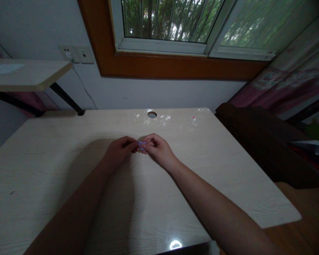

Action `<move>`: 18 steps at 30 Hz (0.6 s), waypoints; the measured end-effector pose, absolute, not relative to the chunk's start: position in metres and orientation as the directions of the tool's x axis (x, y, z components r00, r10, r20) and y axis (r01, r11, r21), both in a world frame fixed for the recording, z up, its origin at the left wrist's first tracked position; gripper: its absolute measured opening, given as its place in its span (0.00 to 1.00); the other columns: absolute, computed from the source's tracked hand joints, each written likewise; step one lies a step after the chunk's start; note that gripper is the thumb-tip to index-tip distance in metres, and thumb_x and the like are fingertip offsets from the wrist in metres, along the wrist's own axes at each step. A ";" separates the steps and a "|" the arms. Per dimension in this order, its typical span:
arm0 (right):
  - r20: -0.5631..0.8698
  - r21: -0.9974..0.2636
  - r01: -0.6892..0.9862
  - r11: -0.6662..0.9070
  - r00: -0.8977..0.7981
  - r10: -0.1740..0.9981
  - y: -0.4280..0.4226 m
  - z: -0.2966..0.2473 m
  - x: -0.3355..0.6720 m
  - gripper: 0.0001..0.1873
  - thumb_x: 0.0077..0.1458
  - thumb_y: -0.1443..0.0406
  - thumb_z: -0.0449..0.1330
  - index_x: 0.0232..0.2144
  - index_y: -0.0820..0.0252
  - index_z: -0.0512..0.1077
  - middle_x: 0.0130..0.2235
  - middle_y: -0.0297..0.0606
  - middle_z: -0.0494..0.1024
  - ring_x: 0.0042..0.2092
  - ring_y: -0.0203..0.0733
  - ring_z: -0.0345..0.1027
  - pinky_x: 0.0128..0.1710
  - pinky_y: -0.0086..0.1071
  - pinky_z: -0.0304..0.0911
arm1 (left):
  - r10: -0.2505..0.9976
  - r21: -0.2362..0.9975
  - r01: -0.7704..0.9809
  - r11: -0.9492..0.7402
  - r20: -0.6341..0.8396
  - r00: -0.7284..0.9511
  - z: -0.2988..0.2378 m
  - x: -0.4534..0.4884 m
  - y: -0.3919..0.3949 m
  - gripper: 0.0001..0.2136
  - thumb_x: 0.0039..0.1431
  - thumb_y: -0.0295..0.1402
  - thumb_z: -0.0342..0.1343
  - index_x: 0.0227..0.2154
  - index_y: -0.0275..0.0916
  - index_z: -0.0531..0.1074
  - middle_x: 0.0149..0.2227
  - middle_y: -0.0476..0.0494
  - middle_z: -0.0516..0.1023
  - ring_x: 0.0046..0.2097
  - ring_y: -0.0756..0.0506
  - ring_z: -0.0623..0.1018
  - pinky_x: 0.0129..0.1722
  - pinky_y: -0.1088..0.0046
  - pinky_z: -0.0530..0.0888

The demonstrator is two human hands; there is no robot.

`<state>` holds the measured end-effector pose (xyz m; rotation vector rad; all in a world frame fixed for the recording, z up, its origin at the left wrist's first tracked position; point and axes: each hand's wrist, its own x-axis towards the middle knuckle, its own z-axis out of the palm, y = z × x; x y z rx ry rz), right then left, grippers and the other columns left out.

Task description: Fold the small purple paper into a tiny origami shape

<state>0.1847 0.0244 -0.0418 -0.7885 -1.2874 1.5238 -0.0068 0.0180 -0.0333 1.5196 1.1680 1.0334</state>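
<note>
A small light-purple piece (141, 144), thin and maybe folded paper, sits between my two hands over the middle of the desk. Its exact kind is too small to make out. My left hand (123, 145) pinches its left end between thumb and fingers. From the other side, my right hand (156, 147) grips it with thumb and bent fingers. Both hands are closed and nearly touch each other. Fingers hide much of the piece.
The pale wood-grain desk (202, 177) has a round cable hole (152, 114) near its back edge. A raised shelf (29, 76) on black legs stands at the left. Beyond the right edge is dark brown furniture (255, 141). A dark object's edge (191, 249) shows at the bottom.
</note>
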 end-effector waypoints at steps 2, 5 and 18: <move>0.105 -0.966 -0.260 0.010 -0.354 0.929 0.025 -0.043 0.185 0.14 0.50 0.59 0.69 0.35 0.59 0.73 0.30 0.34 0.78 0.30 0.33 0.72 0.32 0.29 0.68 | 0.976 0.970 0.210 -0.124 0.082 0.202 -0.033 -0.008 0.018 0.12 0.57 0.42 0.60 0.31 0.37 0.76 0.28 0.46 0.79 0.32 0.47 0.77 0.35 0.71 0.74; 0.093 -0.973 -0.233 0.006 -0.366 0.926 0.025 -0.044 0.187 0.14 0.51 0.59 0.69 0.38 0.59 0.75 0.31 0.35 0.79 0.31 0.35 0.73 0.33 0.30 0.68 | 0.974 0.970 0.206 -0.127 0.083 0.209 -0.031 -0.009 0.016 0.12 0.57 0.42 0.59 0.31 0.37 0.76 0.28 0.47 0.79 0.32 0.47 0.77 0.36 0.71 0.74; 0.162 -0.978 -0.184 0.101 -0.357 0.920 0.025 -0.042 0.188 0.09 0.54 0.60 0.66 0.37 0.55 0.81 0.36 0.37 0.76 0.34 0.35 0.73 0.35 0.32 0.70 | 0.974 0.977 0.185 -0.105 0.064 0.218 -0.025 -0.007 0.016 0.11 0.59 0.41 0.58 0.30 0.38 0.75 0.27 0.47 0.79 0.30 0.48 0.77 0.34 0.72 0.74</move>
